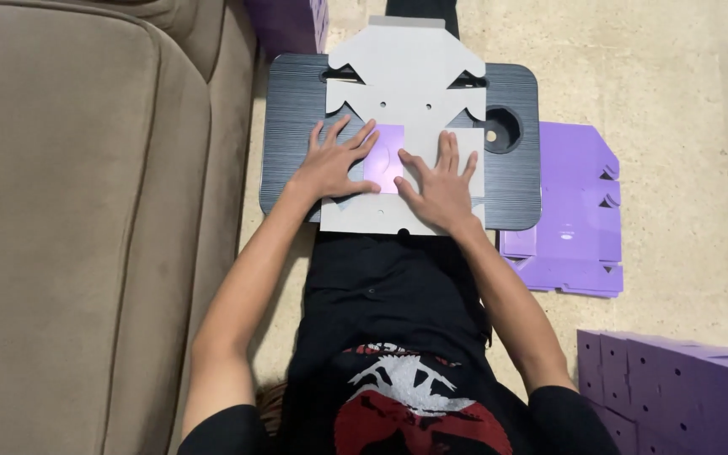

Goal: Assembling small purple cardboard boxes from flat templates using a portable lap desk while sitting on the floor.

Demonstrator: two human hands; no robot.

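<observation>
A flat grey die-cut cardboard sheet (406, 80) lies on a dark striped lap tray (292, 126). Near its middle a small purple flap (383, 157) is folded over. My left hand (333, 162) lies flat on the sheet just left of the flap, fingers spread, fingertips touching its edge. My right hand (440, 185) presses flat on the sheet just right of the flap, fingers spread. Neither hand grips anything.
A beige sofa (86, 219) fills the left side. A stack of flat purple cardboard blanks (570, 211) lies on the floor to the right of the tray. More purple pieces (676, 388) sit at the lower right. The tray has a round cup hole (499, 131).
</observation>
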